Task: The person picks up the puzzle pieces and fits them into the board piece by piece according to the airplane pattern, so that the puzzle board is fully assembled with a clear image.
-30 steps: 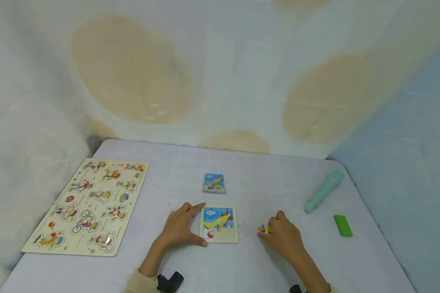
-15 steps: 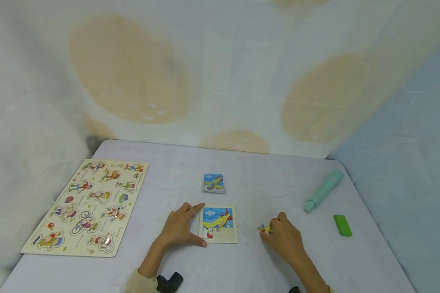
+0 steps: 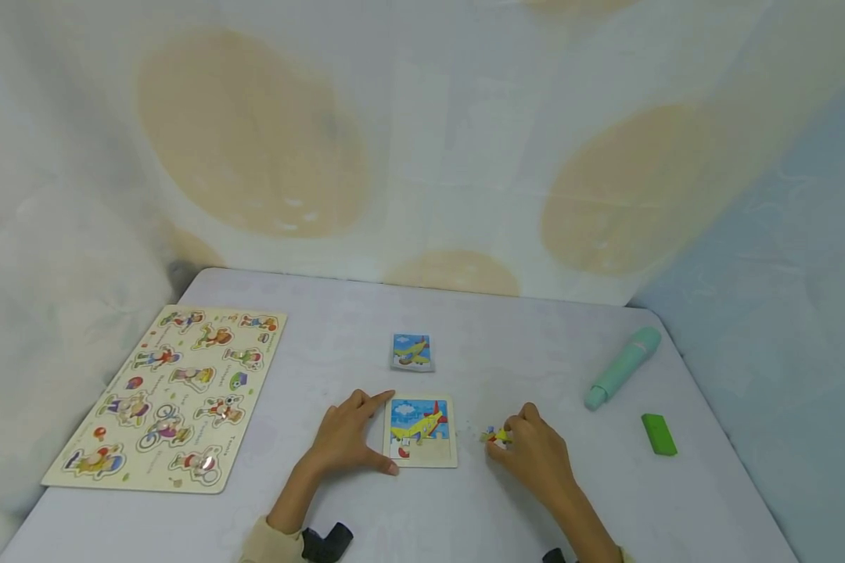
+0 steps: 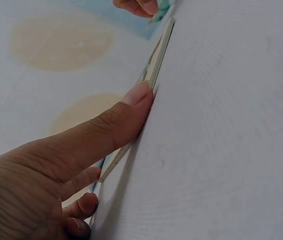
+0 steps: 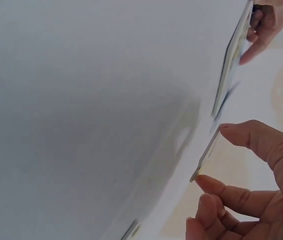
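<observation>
A small wooden jigsaw tray (image 3: 429, 453) lies on the table in the head view, with part of a yellow airplane picture fitted and its lower right bare. My left hand (image 3: 348, 438) spans its left side, index finger at the top corner and thumb at the bottom edge, holding it. To the right of the tray, my right hand (image 3: 535, 457) pinches a colorful puzzle piece (image 3: 496, 435) by its edges. In the right wrist view that thin puzzle piece (image 5: 209, 152) shows edge-on between thumb and index finger, tilted and off the table. Its picture is partly hidden by the fingers.
Behind the tray lies a small airplane picture card or stack (image 3: 411, 353). A large peg puzzle board (image 3: 204, 360) lies at the left. On the right are a mint-green cylinder (image 3: 623, 367) and a green block (image 3: 658, 434). Fabric walls surround the table.
My right hand has shifted slightly left toward the tray, carrying the puzzle piece, whose angle has changed a little. The left hand and tray have stayed put.
</observation>
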`<state>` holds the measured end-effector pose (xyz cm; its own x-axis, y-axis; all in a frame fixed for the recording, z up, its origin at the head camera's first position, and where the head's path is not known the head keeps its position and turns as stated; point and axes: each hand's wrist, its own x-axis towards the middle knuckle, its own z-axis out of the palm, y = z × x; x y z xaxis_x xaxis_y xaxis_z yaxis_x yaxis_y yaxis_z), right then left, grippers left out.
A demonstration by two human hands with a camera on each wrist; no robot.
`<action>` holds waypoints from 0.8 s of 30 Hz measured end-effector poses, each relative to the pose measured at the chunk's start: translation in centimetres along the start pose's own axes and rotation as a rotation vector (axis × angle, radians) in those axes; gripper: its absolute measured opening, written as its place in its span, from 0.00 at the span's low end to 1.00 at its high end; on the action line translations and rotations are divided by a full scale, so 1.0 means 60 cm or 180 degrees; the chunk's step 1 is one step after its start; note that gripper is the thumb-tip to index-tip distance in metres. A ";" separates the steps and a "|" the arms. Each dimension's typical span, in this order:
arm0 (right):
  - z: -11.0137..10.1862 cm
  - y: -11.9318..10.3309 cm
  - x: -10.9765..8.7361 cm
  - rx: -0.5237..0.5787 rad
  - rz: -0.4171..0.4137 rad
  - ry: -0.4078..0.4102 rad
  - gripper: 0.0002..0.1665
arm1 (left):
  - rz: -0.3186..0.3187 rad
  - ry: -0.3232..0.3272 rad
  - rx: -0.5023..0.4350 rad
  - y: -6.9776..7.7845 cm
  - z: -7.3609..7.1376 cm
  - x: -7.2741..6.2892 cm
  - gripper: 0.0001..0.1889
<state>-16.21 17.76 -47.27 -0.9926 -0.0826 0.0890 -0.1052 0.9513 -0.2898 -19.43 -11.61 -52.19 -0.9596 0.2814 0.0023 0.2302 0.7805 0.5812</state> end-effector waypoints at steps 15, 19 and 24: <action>0.021 -0.089 0.009 0.0046 -0.0088 -0.0178 0.25 | -0.0002 0.0034 0.0027 -0.003 0.001 -0.001 0.59; 0.027 -0.107 0.010 0.0051 -0.0202 -0.0221 0.25 | 0.0015 0.0045 0.0051 -0.003 0.002 -0.001 0.59; 0.036 -0.127 0.008 -0.0034 -0.0394 -0.0274 0.24 | 0.0063 0.0046 0.0035 -0.001 0.001 -0.001 0.59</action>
<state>-16.02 9.84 -47.07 -0.9737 -0.2241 0.0413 -0.2268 0.9353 -0.2715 -19.37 -11.65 -52.26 -0.9570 0.2888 0.0256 0.2510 0.7810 0.5719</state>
